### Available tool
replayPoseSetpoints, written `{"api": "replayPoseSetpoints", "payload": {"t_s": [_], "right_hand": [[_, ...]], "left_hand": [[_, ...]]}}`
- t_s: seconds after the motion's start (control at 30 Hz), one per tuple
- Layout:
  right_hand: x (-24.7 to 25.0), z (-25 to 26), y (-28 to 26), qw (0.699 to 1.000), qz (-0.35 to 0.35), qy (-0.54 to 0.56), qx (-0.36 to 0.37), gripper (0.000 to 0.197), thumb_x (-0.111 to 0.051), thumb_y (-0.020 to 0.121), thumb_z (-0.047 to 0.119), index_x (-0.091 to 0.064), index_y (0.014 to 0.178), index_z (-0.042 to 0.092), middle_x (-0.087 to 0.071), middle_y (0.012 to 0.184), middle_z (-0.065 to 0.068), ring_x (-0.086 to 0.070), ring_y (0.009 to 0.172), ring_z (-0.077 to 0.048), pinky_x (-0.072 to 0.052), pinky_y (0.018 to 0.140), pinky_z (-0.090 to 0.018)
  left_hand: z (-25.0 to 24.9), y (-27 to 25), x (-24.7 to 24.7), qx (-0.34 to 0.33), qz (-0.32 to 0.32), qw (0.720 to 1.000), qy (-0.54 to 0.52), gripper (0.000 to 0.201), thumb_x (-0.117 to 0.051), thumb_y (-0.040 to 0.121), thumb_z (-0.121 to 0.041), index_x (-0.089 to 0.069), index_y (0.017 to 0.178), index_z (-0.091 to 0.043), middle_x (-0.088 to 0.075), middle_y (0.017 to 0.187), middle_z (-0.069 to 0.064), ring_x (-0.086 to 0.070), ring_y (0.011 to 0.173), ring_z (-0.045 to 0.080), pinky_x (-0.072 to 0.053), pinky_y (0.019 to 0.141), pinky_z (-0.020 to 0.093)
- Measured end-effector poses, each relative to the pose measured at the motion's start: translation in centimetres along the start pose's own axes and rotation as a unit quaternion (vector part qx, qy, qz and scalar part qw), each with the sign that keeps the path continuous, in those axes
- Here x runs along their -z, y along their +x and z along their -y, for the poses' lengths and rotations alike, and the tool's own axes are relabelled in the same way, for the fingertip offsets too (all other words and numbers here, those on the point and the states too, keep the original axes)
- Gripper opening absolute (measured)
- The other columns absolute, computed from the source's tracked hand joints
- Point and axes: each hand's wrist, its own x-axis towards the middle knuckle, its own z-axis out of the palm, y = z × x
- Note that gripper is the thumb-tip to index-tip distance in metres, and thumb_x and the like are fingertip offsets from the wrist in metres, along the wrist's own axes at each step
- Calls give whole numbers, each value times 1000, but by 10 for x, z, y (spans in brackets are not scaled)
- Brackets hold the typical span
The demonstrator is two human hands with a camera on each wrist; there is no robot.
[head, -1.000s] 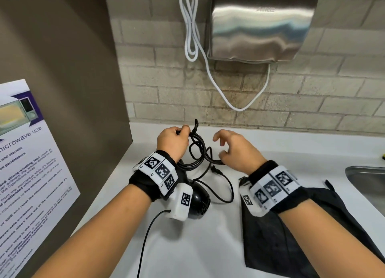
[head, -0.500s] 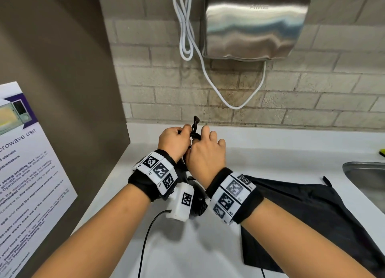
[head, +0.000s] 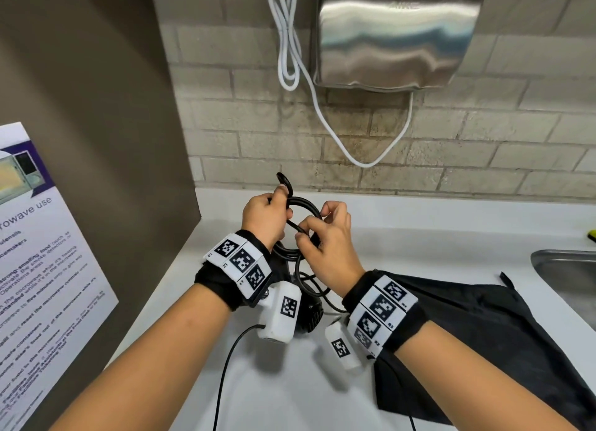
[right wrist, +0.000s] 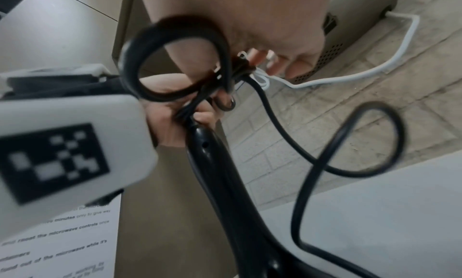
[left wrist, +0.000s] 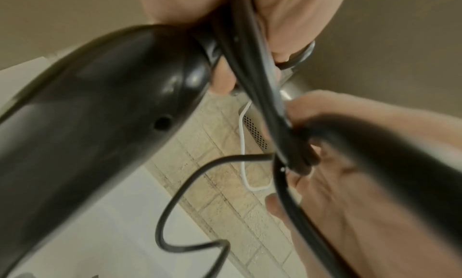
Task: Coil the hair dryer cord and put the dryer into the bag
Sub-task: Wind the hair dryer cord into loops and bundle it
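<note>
coiling is well along but not finished: the left hand grips the gathered loops of black cord together with the handle end of the hair dryer, held just above the bench, while the right hand pinches a strand at the bundle. a slack length of glossy, springy cord hangs loose toward the bench, so more wrapping looks needed. the flat black bag lies to the right on the bench, dryer not yet inside.
</note>
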Motion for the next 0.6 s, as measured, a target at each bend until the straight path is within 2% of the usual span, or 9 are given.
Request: {"api": "replayPoseSetpoints", "payload": {"t_s": [0.1, 0.2, 0.23, 0.3, 0.37, 0.47, 0.53, 0.57, 0.6], "right_hand": [[-1, -6, -5, 995, -52, 85, 24, 26, -45, 77, 38, -59, 77, 17, -26, 97, 10, -30, 99, -8, -37, 91, -30], [0, -8, -10, 987, -95, 122, 41, 16, -43, 77, 34, -51, 75, 21, -27, 95, 12, -31, 94, 11, -32, 87, -9], [0, -8, -10, 987, -95, 122, 44, 13, -44, 78, 31, -50, 75, 20, -27, 94, 11, -31, 90, 14, -30, 83, -4], [3, -7, -8, 990, -68, 115, 41, 5, -49, 78, 20, -51, 78, 16, -28, 94, 9, -37, 85, 14, -34, 75, -2], [8, -4, -5, 993, -45, 97, 49, 22, -50, 72, 12, -51, 94, 11, -31, 101, 6, -42, 84, 13, -36, 72, -2], [20, -2, 5, 991, -39, 124, 32, 54, -48, 68, 11, -41, 122, 13, -37, 117, 3, -45, 97, 6, -35, 78, -2], [30, 1, 19, 983, -22, 184, 11, 64, -41, 70, 9, -35, 132, 25, -39, 131, 6, -45, 116, -10, -36, 92, -12], [35, 3, 27, 977, 12, 211, 14, 68, -38, 71, 7, -32, 134, 31, -37, 137, 8, -39, 126, -12, -33, 102, -19], [40, 4, 35, 972, 64, 227, 27, 70, -36, 72, 4, -28, 135, 34, -34, 142, 8, -32, 133, -10, -27, 109, -21]], "left_hand": [[-1, -3, -4, 9, 17, 999, -29, 43, -42, 96, -34, -48, 60, -11, -48, 56, 0, -29, 27, 9, -25, 39, 18], [-3, -6, -8, 12, 33, 999, -42, 42, -41, 96, -33, -48, 61, -11, -48, 57, 0, -27, 27, 8, -25, 38, 17], [-3, -6, -9, 11, 34, 998, -41, 42, -41, 96, -33, -48, 61, -11, -48, 57, 0, -27, 27, 8, -25, 39, 18], [-3, -6, -9, 7, 33, 999, -32, 42, -41, 96, -32, -49, 60, -11, -48, 57, 1, -28, 27, 9, -26, 40, 19], [-3, -5, -8, 4, 39, 999, -21, 42, -40, 96, -32, -49, 60, -12, -49, 57, 2, -29, 28, 9, -26, 42, 21], [-2, -4, -6, 6, 73, 997, -14, 39, -38, 97, -31, -48, 63, -14, -47, 56, 3, -26, 28, 9, -23, 43, 21], [-2, -3, -5, 10, 102, 995, -15, 36, -37, 98, -29, -46, 66, -14, -45, 52, 2, -23, 30, 9, -19, 43, 20], [-2, -3, -5, 13, 119, 993, -16, 36, -37, 99, -29, -45, 67, -14, -44, 49, 0, -21, 30, 9, -17, 43, 20], [-3, -3, -5, 13, 138, 990, -14, 35, -37, 99, -29, -46, 68, -14, -44, 45, -2, -20, 30, 9, -16, 42, 19]]}}
